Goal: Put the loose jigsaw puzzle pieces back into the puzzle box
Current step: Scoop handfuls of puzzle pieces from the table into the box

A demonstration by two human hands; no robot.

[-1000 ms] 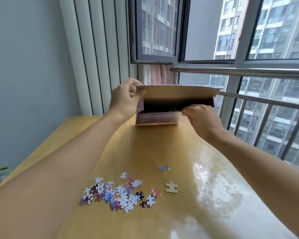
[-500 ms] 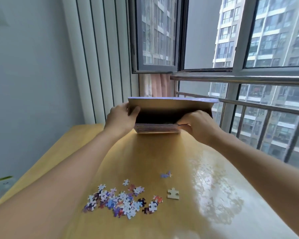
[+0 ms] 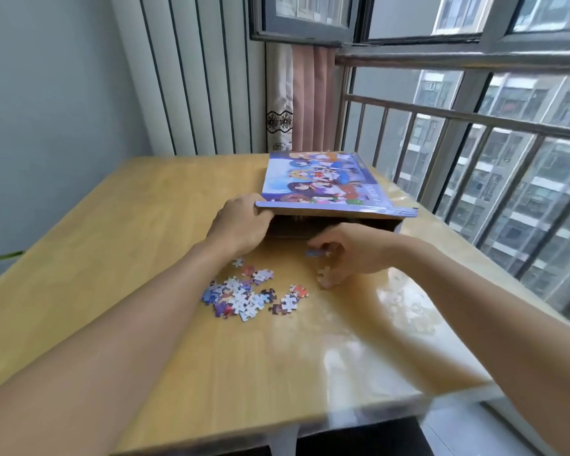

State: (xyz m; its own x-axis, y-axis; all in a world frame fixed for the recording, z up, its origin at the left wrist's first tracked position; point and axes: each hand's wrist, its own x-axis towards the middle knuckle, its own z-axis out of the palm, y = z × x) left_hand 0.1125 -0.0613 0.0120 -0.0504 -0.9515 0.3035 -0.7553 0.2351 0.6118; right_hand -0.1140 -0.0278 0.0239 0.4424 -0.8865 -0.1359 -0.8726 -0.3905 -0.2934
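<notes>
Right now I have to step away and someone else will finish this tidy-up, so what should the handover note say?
Left hand: holds the box lid raised at its near left corner.
Right hand: fingers curled down on a tan piece; grip unclear. A blue piece lies just beyond it.
Pile of pieces: loose on the table, near the box.
Done: box opened.
Left: all visible pieces go in, then close it.

on the puzzle box (image 3: pixel 326 182) at the far side of your table, pale print runs along the lid's right border; it seems to end in "pieces", with a number before it too blurred to read. nothing else is legible.
</notes>
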